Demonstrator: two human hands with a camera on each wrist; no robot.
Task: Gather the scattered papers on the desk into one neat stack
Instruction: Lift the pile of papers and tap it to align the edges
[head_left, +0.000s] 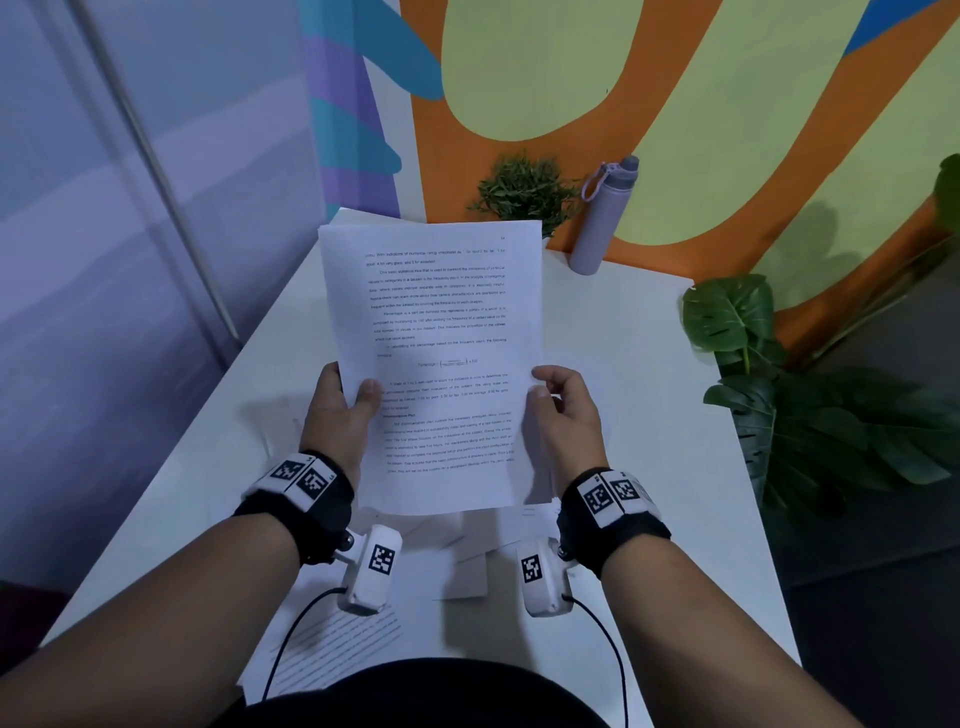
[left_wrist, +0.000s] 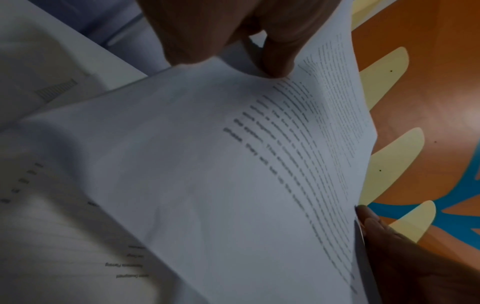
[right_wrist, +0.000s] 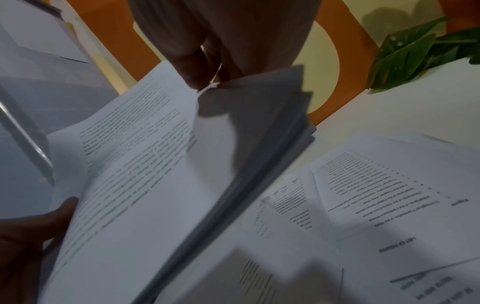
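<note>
A stack of printed white papers (head_left: 439, 358) is held upright above the desk (head_left: 639, 395), its text facing me. My left hand (head_left: 345, 402) grips its left edge, thumb across the front page. My right hand (head_left: 558, 402) pinches the right edge. In the left wrist view the left hand (left_wrist: 249, 41) pinches the stack (left_wrist: 207, 174); in the right wrist view the right hand (right_wrist: 218, 51) pinches the stack (right_wrist: 161, 174), whose sheets fan slightly. Loose papers (head_left: 337, 654) lie on the desk under my wrists, and more loose papers (right_wrist: 389, 205) are spread flat to the right.
A lilac water bottle (head_left: 602, 218) and a small potted plant (head_left: 524, 189) stand at the desk's far edge against a painted wall. A large leafy plant (head_left: 810, 400) sits off the desk's right side. A glass partition runs along the left.
</note>
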